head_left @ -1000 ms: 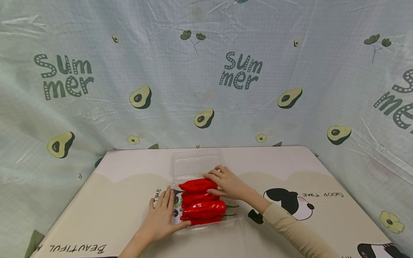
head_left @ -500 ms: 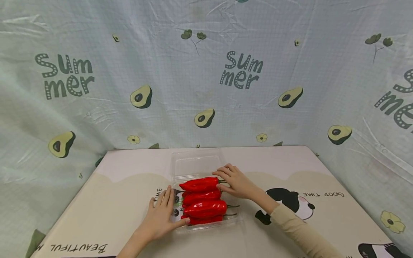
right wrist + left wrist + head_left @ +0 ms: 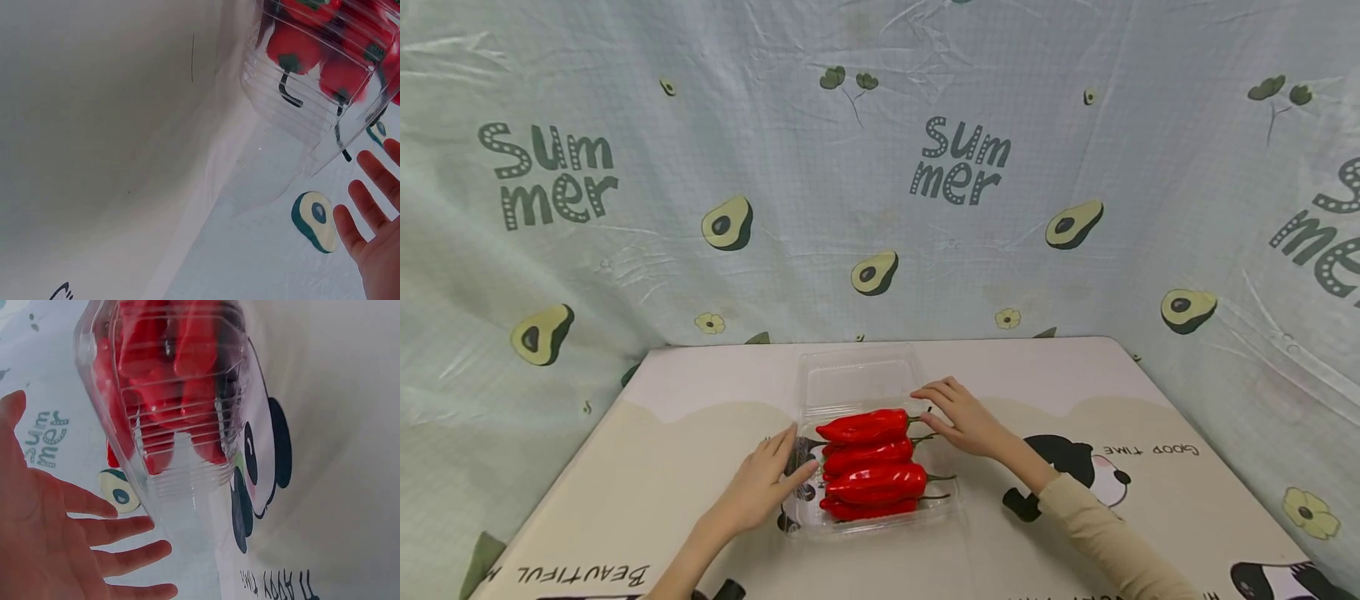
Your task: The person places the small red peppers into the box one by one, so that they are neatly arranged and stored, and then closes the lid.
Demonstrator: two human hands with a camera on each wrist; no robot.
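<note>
Several glossy red chili peppers (image 3: 876, 483) with dark green stems lie side by side in a clear plastic clamshell box (image 3: 898, 525), stems pointing right. Its clear lid (image 3: 859, 379) is folded back flat behind it. My left hand (image 3: 760, 482) is at the box's left end, fingers extended; in the left wrist view that hand (image 3: 56, 544) has spread fingers near the ribbed wall. My right hand (image 3: 964, 421) hovers by the stems at the far right, holding nothing. The right wrist view shows its fingers (image 3: 374, 206) loosely extended beside the box (image 3: 275, 119).
The box stands on a table (image 3: 655, 483) covered with a cream cloth bearing panda prints (image 3: 1067, 462) and lettering. A pale curtain (image 3: 790, 167) with avocado prints hangs behind the table and along both sides.
My right hand has drawn back to the right from the farthest pepper, uncovering more stems. My left hand has shifted left, its thumb withdrawing from the near peppers.
</note>
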